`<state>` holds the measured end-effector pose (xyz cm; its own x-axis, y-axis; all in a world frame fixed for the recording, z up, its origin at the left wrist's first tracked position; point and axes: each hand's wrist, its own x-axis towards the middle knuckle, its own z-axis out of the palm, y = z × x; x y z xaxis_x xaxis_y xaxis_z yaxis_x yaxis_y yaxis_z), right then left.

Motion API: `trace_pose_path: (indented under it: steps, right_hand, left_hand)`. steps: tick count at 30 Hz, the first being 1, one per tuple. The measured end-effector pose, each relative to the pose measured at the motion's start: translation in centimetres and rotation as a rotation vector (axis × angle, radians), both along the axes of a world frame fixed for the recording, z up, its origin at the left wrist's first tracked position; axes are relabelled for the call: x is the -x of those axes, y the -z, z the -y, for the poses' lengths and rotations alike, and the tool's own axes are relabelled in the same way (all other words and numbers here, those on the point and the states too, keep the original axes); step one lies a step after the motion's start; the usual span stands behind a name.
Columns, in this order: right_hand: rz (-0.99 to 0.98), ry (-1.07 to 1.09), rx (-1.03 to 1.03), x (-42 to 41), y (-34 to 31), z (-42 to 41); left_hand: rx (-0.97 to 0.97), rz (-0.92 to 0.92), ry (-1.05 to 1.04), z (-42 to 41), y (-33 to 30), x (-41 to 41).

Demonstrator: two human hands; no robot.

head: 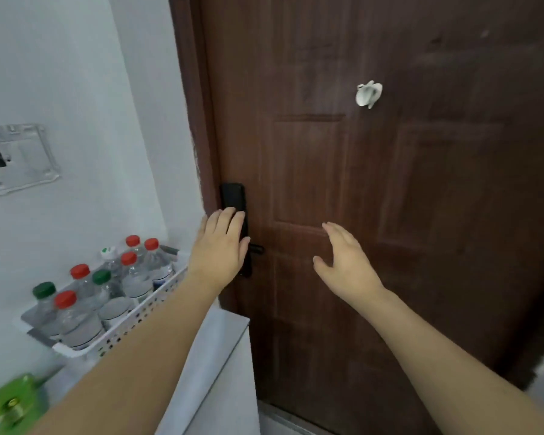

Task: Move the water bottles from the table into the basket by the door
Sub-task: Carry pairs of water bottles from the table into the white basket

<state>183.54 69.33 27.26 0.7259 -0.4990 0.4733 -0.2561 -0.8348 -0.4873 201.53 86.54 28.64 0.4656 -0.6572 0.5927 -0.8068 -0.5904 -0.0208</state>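
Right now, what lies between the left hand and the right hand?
In the head view, only bare brown door shows between the left hand and the right hand. The black lock sits behind the left fingers, not in the gap.

White cabinet top (220,337) — perforated white basket (145,312) of upright water bottles (76,321) rests on it.

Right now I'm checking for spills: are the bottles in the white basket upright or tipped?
Upright: the clear plastic water bottles stand in the white perforated basket, red, green and white caps up.
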Motion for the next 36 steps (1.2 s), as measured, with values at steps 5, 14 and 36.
trace_pose_path:
  steps: [5,14,36]
  right_hand:
    - [-0.039,0.110,-0.018,10.3,-0.5,3.8]
    - [-0.113,0.153,0.022,27.0,-0.6,9.8]
    - [-0.155,0.208,-0.068,49.4,1.5,14.4]
  left_hand:
    - [0.041,-0.019,0.082,5.6,0.2,8.1]
    - [0.089,-0.072,0.159,13.4,1.0,24.8]
    - [0.045,-0.092,0.242,19.5,1.8,45.7]
